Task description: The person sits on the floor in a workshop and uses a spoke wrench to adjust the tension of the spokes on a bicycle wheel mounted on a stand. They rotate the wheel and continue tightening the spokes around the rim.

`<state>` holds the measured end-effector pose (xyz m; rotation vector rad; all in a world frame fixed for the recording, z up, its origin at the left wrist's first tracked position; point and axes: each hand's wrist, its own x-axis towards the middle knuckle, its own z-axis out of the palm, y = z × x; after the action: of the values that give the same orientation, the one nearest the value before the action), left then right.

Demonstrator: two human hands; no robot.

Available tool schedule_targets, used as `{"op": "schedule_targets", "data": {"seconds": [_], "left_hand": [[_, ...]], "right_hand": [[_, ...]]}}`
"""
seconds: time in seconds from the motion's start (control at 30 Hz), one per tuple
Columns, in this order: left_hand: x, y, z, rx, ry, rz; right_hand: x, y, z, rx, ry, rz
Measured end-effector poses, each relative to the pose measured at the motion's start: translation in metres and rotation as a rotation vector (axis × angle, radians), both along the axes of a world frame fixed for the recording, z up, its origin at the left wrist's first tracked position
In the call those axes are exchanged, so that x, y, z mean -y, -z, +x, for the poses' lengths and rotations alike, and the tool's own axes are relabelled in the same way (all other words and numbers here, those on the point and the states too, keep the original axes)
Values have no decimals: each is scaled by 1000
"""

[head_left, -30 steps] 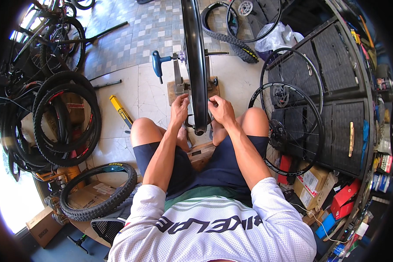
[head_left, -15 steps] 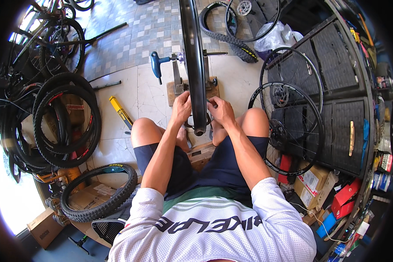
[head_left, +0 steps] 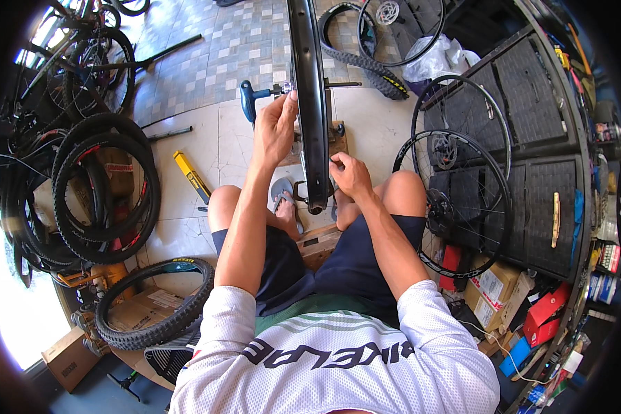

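A black bicycle wheel rim (head_left: 313,138) stands edge-on before me, held in a truing stand on a wooden base (head_left: 338,143). My left hand (head_left: 276,127) is at the rim's left side, below the hub, thumb and fingers drawn together; what they grip is hidden. My right hand (head_left: 352,175) is curled into a pinch close to the rim's right side, lower down; I cannot make out what is in it. Left of the hub sticks out a blue-handled hex key (head_left: 248,93), partly behind my left hand. A thin axle rod (head_left: 345,84) extends on the right.
Tyres (head_left: 103,190) and bicycles (head_left: 93,69) crowd the left side. One knobby tyre (head_left: 155,303) lies on cardboard at lower left. A yellow tool (head_left: 191,176) rests on the floor. Spoked wheels (head_left: 462,200) lean against black drawers (head_left: 531,200) on the right.
My left hand has moved up along the rim toward the hub, uncovering my left foot. The rim has shifted slightly right at its top. My right hand stays about where it was.
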<state>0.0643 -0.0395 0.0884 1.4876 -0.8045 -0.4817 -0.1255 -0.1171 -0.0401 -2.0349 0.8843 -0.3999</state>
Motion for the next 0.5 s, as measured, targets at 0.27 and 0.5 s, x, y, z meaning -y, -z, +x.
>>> {"op": "schedule_targets", "data": {"seconds": [0.27,0.5], "left_hand": [[1,-6,0,-49,-106,-75],[-22,113,-11,-330,-237,139]], "right_hand": [[2,0,-2,-12,9,7],[6,-3,-6,1,64,22]]}}
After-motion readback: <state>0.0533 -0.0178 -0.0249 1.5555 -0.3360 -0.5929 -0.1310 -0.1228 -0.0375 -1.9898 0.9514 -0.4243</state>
